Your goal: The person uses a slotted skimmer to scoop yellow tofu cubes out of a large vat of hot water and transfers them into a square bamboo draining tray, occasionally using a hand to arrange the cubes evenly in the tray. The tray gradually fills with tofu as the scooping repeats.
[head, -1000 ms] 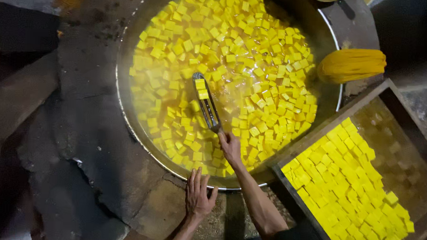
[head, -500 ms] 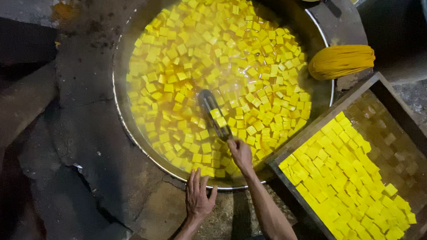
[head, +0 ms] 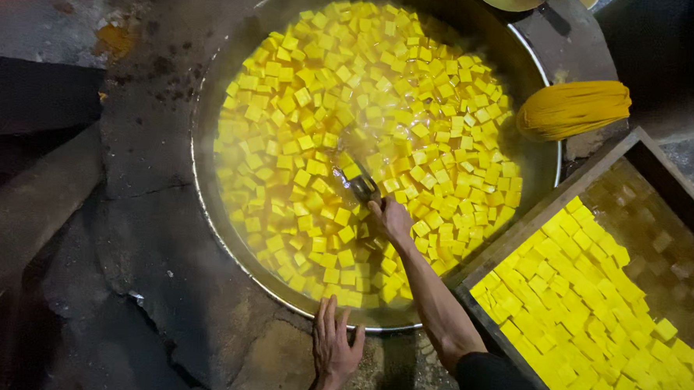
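Seen from above, a wide round metal pan (head: 547, 161) fills the upper middle of the frame, packed with small yellow cubes (head: 344, 86) floating in steaming yellow liquid. The right hand (head: 391, 219), just below centre, is clamped around the handle of a flat metal scoop (head: 357, 180) dipped among the cubes. The left hand (head: 334, 349), at the bottom centre, rests flat with fingers spread on the dark stone ledge (head: 150, 249) just outside the pan's rim. At the lower right, a wooden tray (head: 545, 211) holds more yellow cubes. The liquid looks hot, so a rough stir could splash the hand or break soft cubes.
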